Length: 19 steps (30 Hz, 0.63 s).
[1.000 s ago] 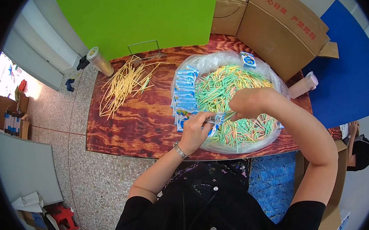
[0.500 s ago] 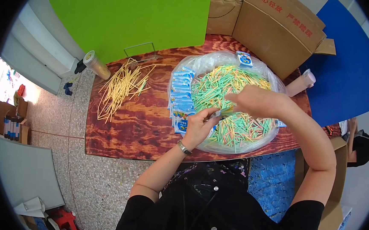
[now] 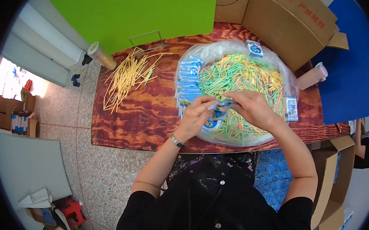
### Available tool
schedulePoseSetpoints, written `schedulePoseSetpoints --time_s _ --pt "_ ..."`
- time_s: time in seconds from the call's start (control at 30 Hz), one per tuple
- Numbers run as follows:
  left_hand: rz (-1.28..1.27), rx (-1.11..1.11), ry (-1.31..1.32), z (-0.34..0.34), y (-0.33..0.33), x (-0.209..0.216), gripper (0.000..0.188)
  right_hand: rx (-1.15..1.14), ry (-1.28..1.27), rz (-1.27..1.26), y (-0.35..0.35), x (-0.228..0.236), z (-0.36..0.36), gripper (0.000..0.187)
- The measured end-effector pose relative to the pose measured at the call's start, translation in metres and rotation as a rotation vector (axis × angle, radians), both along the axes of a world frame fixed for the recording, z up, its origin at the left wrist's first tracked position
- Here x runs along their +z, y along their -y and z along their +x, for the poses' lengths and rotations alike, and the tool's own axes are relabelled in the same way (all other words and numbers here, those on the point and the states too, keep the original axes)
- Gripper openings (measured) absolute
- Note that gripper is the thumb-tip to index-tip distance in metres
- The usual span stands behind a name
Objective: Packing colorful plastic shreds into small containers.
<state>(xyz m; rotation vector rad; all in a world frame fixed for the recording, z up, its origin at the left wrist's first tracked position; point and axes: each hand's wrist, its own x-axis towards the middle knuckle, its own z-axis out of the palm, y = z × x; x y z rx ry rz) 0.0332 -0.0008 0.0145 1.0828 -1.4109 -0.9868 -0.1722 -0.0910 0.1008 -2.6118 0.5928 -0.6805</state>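
Note:
Both hands meet over a heap of thin green, yellow and pink sticks [image 3: 221, 75] on a clear plastic bag [image 3: 223, 47]. My left hand [image 3: 194, 118] pinches one end of a small blue-and-white packet [image 3: 220, 109]. At the packet's other end, the fingers of my right hand [image 3: 255, 109] are closed on it. Blur and fingers hide whether any sticks are inside. Left of the heap, several flat blue-and-white packets [image 3: 189, 79] overlap in a row. Single packets lie at the bag's far edge [image 3: 254, 48] and right edge [image 3: 291, 109].
Yellow sticks [image 3: 129, 81] lie loose on the reddish wooden table [image 3: 136, 131], near a clear container [image 3: 101, 56] and a wire stand [image 3: 146, 39]. A cardboard box [image 3: 289, 26] and pink bottle [image 3: 312, 77] stand beyond the heap. Another open carton [image 3: 327, 180] is at my right.
My right hand has come down from above the heap to the packet in my left hand, its fingers now on it. The whole view has shifted slightly.

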Motion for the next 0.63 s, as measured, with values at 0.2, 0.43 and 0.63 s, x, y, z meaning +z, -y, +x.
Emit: schedulePoseSetpoints --time_s 0.2,0.43,0.63 --pt "0.155 0.196 -0.021 0.046 -0.031 -0.015 0.024 0.109 0.212 0.134 -0.012 -0.031 0.049 0.026" --pt "0.135 0.140 -0.084 0.058 -0.045 -0.022 0.021 0.035 0.148 0.495 -0.022 -0.057 0.079 0.028" --pt "0.075 0.258 0.191 0.072 -0.043 -0.032 0.023 0.046 0.353 0.183 -0.026 -0.073 0.090 0.027"
